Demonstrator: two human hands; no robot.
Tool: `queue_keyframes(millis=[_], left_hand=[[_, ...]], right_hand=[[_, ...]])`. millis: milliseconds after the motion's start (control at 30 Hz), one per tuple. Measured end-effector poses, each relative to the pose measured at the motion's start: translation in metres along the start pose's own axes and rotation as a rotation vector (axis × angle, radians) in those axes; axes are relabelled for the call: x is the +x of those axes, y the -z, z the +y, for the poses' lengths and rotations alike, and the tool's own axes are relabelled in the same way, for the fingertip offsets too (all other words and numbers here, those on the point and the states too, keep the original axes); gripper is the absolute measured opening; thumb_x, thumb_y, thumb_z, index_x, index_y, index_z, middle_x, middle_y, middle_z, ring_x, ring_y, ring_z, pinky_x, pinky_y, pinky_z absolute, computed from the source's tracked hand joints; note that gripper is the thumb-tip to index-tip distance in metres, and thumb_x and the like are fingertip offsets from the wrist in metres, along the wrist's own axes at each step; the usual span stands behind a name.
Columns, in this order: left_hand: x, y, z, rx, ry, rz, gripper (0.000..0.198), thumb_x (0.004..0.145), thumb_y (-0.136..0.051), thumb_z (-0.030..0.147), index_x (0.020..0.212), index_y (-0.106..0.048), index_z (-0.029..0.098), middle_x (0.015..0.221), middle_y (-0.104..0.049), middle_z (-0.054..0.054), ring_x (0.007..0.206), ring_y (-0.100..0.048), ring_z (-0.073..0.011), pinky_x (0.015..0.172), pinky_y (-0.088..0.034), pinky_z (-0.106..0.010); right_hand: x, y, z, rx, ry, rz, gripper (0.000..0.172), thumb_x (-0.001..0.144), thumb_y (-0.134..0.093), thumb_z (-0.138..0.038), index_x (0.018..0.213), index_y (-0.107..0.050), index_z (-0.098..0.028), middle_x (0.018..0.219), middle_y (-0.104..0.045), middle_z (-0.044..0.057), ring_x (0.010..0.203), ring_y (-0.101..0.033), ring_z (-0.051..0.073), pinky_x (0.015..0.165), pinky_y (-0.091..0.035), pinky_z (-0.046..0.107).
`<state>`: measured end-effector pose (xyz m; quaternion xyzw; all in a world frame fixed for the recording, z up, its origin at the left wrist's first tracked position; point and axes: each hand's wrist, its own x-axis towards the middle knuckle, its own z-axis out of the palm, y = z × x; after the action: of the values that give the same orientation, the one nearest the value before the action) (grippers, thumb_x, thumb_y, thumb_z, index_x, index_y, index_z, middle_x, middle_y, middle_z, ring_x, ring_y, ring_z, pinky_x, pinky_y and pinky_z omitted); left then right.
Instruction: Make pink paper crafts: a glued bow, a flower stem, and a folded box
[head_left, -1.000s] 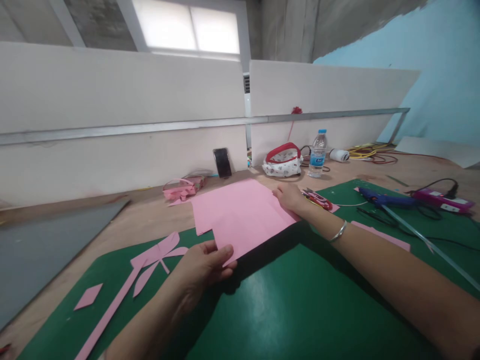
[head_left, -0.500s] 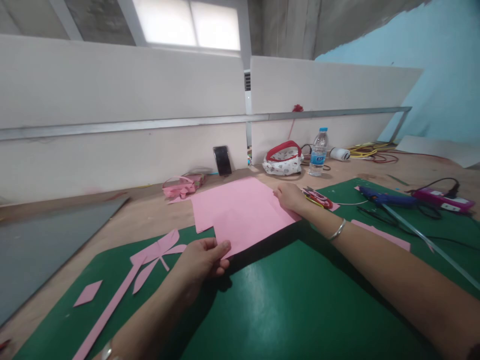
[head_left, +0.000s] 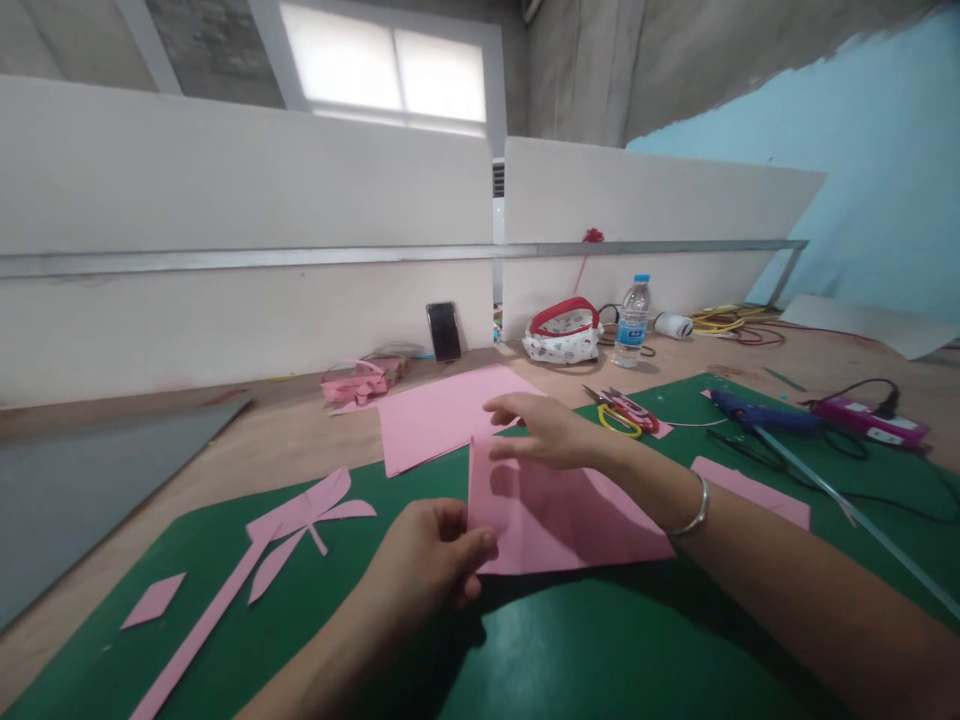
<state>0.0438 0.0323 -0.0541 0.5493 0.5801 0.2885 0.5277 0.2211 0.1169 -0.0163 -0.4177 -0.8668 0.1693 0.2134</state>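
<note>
Head view hides the near-left corner of the pink paper sheet [head_left: 570,515] behind the left hand [head_left: 431,560], which pinches that corner between thumb and curled fingers. The right hand [head_left: 551,432], fingers loosely spread, rests on the sheet's far edge. The sheet lies on the green cutting mat [head_left: 600,650], nearer its front edge than half a second ago, off a second pink sheet [head_left: 439,412].

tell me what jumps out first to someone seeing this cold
Two bare hands hold a pink paper sheet over the green mat: the left hand pinches its near corner, the right hand touches its top. A pink cut-out flower shape lies left.
</note>
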Motion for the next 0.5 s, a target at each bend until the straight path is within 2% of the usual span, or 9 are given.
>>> queue_keyframes(millis=[67, 133, 233, 300, 400, 433, 500], left_hand=[[-0.0030, -0.0035, 0.0025, 0.057, -0.020, -0.031, 0.022, 0.063, -0.064, 0.036, 0.057, -0.057, 0.015, 0.042, -0.054, 0.002, 0.036, -0.046, -0.0094, 0.040, -0.033, -0.020], [-0.0057, -0.0052, 0.0038, 0.094, -0.035, -0.044, 0.021, 0.065, -0.061, 0.035, 0.058, -0.057, 0.016, 0.044, -0.054, 0.002, 0.037, -0.047, -0.0096, 0.041, -0.033, -0.021], [-0.0085, -0.0058, 0.0036, 0.125, -0.036, -0.067, 0.019, 0.067, -0.057, 0.034, 0.058, -0.057, 0.016, 0.043, -0.053, 0.003, 0.038, -0.047, -0.0103, 0.041, -0.032, -0.021], [-0.0095, -0.0054, 0.0030, 0.136, -0.033, -0.081, 0.018, 0.067, -0.057, 0.033, 0.057, -0.055, 0.017, 0.043, -0.053, 0.003, 0.037, -0.046, -0.0100, 0.041, -0.032, -0.021], [-0.0100, -0.0045, 0.0029, 0.149, -0.021, -0.087, 0.017, 0.066, -0.058, 0.031, 0.057, -0.056, 0.017, 0.043, -0.053, 0.003, 0.038, -0.046, -0.0095, 0.041, -0.031, -0.020], [-0.0101, -0.0042, 0.0032, 0.153, -0.016, -0.086, 0.016, 0.065, -0.058, 0.030, 0.057, -0.056, 0.017, 0.043, -0.054, 0.003, 0.038, -0.047, -0.0096, 0.041, -0.030, -0.020], [-0.0105, -0.0037, 0.0041, 0.152, -0.005, -0.088, 0.016, 0.064, -0.059, 0.030, 0.057, -0.057, 0.016, 0.043, -0.054, 0.002, 0.038, -0.048, -0.0099, 0.040, -0.030, -0.019]], right_hand=[[-0.0038, 0.0002, -0.0045, 0.073, 0.046, -0.058, 0.068, 0.070, -0.077, -0.033, 0.129, -0.049, -0.014, 0.106, -0.063, 0.008, 0.091, -0.059, 0.015, 0.077, -0.048, 0.026], [-0.0065, 0.0010, -0.0054, 0.162, 0.080, -0.128, 0.077, 0.064, -0.081, -0.032, 0.131, -0.048, -0.014, 0.087, -0.061, 0.002, 0.074, -0.056, 0.012, 0.063, -0.046, 0.022], [-0.0078, 0.0019, -0.0061, 0.350, 0.096, -0.185, 0.075, 0.061, -0.082, -0.022, 0.129, -0.051, -0.014, 0.062, -0.043, -0.010, 0.056, -0.040, 0.007, 0.050, -0.034, 0.019], [-0.0075, 0.0013, -0.0077, 0.494, 0.047, -0.170, 0.059, 0.060, -0.079, -0.017, 0.115, -0.060, -0.014, 0.056, -0.036, -0.012, 0.052, -0.034, 0.006, 0.048, -0.030, 0.019], [-0.0068, -0.0013, -0.0104, 0.641, -0.044, -0.145, 0.019, 0.068, -0.068, -0.018, 0.085, -0.063, -0.012, 0.057, -0.048, -0.008, 0.052, -0.043, 0.006, 0.051, -0.035, 0.020], [-0.0067, -0.0024, -0.0113, 0.657, -0.060, -0.134, 0.011, 0.070, -0.064, -0.019, 0.078, -0.061, -0.012, 0.060, -0.053, -0.005, 0.054, -0.047, 0.007, 0.052, -0.038, 0.020], [-0.0068, -0.0045, -0.0127, 0.658, -0.075, -0.102, 0.008, 0.071, -0.060, -0.020, 0.072, -0.059, -0.012, 0.065, -0.059, -0.001, 0.058, -0.052, 0.009, 0.055, -0.039, 0.021]])
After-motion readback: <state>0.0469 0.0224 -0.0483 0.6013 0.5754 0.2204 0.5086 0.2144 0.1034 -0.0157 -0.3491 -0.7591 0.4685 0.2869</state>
